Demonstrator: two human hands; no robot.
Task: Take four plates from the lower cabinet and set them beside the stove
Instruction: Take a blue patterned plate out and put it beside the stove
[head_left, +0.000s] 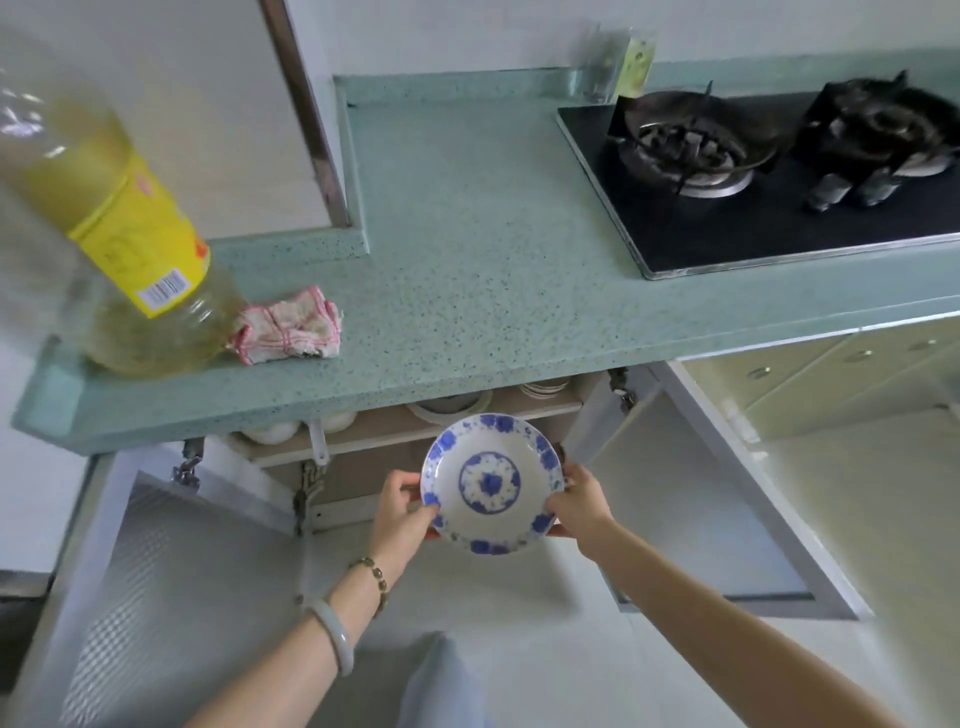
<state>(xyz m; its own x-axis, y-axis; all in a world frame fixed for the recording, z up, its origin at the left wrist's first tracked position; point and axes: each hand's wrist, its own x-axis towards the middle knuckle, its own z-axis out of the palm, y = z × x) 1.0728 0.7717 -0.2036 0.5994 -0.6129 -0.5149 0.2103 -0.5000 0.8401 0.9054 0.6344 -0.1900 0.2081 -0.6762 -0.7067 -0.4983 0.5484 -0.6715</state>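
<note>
A blue-and-white plate (492, 483) is held in the air in front of the open cabinet (545, 410), just below the near edge of the bench (467, 234), with its patterned face up. The left hand (402, 506) grips its left rim and the right hand (576, 506) its right rim. On each side the fingers (410, 483) are curled round the edge and pinch the plate, thumb on top and the rest beneath.

Both cabinet doors (156, 571) stand open. On the shelf (395, 431) behind the plate lie more dishes (447, 408), mostly hidden under the bench. The stove (779, 182) sits at the far right of the bench, well apart from the plate. At the near left of the bench stands a bottle (130, 234) of yellow liquid, with a crumpled cloth (291, 332) touching its right side. A glass (597, 62) stands at the far wall, just left of the stove. The left wrist wears a pale bangle (332, 636) and a bead bracelet (376, 577).
</note>
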